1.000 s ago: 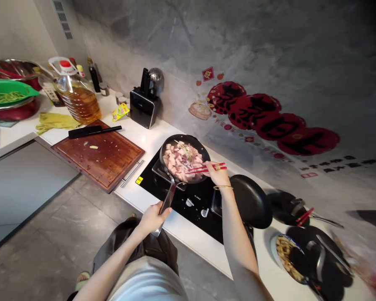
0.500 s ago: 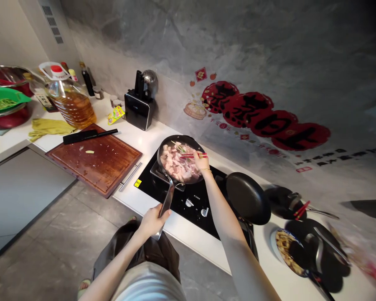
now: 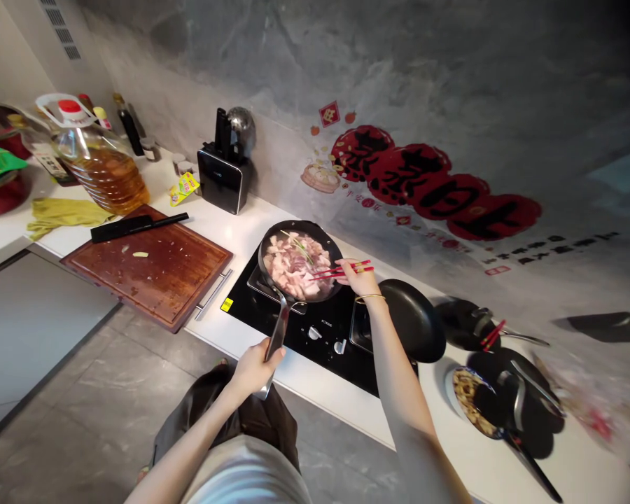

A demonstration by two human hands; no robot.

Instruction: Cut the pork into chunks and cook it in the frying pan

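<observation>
My left hand (image 3: 255,367) is wrapped round the long metal handle of a dark frying pan (image 3: 334,246), which sits on the left burner of the black stove (image 3: 288,336). Inside the pan lie pale pink pieces of sliced meat (image 3: 297,269) with a few thin green strips on top. Red chopsticks (image 3: 325,274) are gripped in my right hand (image 3: 358,278) at the pan's right rim. Their tips reach over the meat; whether they pinch a piece I cannot tell.
Left of the stove, a cleaver (image 3: 120,228) lies on a wooden cutting board (image 3: 189,259). Behind are an oil jug (image 3: 102,171) and a knife block (image 3: 223,178). To the right stand a second black pan (image 3: 412,318) and a bowl of brown food (image 3: 467,395).
My right hand has drawn back to the right with the chopsticks, from over the meat to the pan's rim. The left hand keeps its hold on the handle. The view has shifted slightly.
</observation>
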